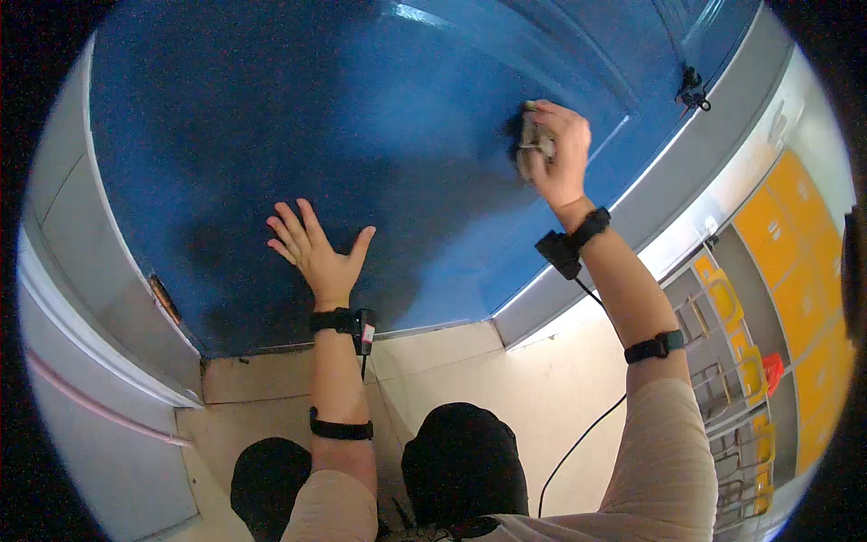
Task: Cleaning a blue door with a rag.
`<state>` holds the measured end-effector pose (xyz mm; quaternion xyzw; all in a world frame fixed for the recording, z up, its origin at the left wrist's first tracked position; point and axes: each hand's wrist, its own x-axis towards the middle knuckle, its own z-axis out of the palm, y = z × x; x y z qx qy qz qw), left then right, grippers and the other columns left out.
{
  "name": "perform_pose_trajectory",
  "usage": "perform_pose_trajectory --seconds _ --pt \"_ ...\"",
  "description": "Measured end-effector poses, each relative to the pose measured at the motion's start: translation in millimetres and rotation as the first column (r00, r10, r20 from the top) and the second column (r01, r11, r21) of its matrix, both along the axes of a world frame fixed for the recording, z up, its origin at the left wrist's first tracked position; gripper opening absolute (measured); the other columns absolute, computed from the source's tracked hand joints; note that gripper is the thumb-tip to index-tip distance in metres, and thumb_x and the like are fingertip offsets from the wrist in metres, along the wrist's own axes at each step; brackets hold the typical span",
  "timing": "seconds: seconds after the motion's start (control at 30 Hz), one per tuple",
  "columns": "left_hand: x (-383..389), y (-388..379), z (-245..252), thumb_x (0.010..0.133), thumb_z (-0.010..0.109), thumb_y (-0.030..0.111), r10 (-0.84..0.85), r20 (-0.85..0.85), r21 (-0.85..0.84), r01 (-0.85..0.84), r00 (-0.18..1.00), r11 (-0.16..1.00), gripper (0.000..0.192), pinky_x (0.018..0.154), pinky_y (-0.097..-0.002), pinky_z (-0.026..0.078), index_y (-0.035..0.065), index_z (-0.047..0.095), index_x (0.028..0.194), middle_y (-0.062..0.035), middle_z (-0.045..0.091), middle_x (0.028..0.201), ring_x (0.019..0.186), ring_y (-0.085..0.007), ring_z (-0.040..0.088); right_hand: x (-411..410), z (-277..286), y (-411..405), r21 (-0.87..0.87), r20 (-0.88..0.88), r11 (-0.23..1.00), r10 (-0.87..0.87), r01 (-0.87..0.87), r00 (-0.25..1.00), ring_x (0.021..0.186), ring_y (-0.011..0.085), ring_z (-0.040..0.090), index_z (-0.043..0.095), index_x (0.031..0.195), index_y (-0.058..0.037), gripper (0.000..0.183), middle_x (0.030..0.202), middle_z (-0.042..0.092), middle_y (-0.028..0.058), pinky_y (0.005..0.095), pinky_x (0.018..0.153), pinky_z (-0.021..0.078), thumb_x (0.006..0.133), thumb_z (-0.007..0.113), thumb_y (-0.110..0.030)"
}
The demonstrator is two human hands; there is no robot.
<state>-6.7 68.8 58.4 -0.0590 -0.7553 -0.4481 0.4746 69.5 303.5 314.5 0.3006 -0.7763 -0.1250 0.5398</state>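
A large blue door [406,223] with a glossy surface fills the view before me. My left hand [325,261] has its fingers spread and holds nothing; it is against or close to the lower left part of the door. My right hand [563,152], farther up and to the right, grips a crumpled greyish cloth [536,139] against the blue surface. Part of the cloth is hidden by my fingers. Black straps with small boxes are around both wrists.
A black latch or handle [691,91] sits at the door's right edge, and a metal plate [164,298] at its left edge. A pink pipe [101,400] runs along the left wall. Yellow-seated chairs [748,376] and orange lockers [779,230] stand at right. A black cable hangs by my right arm.
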Motion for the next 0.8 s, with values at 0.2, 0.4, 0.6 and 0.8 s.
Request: perform_pose_trajectory --seconds 0.2,0.4,0.6,0.8 --pt "0 0 0 0.065 0.076 0.057 -0.003 -0.012 0.013 0.003 1.0 1.0 0.114 0.109 -0.0629 0.001 0.0059 0.017 0.148 -0.0227 0.005 0.154 0.141 -0.044 0.0 -5 31 78 -0.652 -0.229 0.756 -0.266 0.055 0.936 0.103 0.0359 0.052 0.059 0.106 -0.0037 0.038 0.105 0.058 0.0168 0.0441 0.091 0.0396 0.068 0.056 -0.003" --pt "0 -3 -2 0.065 0.076 0.057 0.019 -0.026 0.012 -0.019 0.999 1.0 0.114 0.109 -0.0627 0.001 0.0046 0.017 0.147 -0.0226 0.006 0.154 0.141 -0.0434 0.001 -20 42 7 -0.422 -0.324 0.905 -0.193 0.041 0.926 0.099 0.0334 0.053 0.061 0.103 -0.0059 0.035 0.101 0.062 0.013 0.0422 0.088 0.0403 0.068 0.059 -0.005" --pt "0 -3 -1 0.065 0.076 0.057 0.021 -0.034 0.009 -0.021 0.999 1.0 0.114 0.108 -0.0627 0.001 0.0044 0.017 0.147 -0.0226 0.006 0.154 0.141 -0.0435 0.001 -16 25 -40 -0.109 -0.115 0.994 0.018 -0.031 0.993 0.099 0.0335 0.053 0.057 0.105 -0.0118 0.044 0.108 0.061 0.0104 0.0435 0.087 0.0399 0.062 0.062 -0.004" --pt "0 -2 0 0.066 0.075 0.058 0.011 -0.007 -0.001 -0.011 1.0 1.0 0.114 0.108 -0.0629 0.002 0.0039 0.017 0.147 -0.0226 0.005 0.154 0.141 -0.0439 0.0 0 10 22 -0.177 -0.13 0.983 -0.077 0.053 0.988 0.101 0.0328 0.053 0.058 0.106 -0.0071 0.042 0.108 0.06 0.0127 0.0427 0.09 0.0395 0.064 0.061 -0.007"
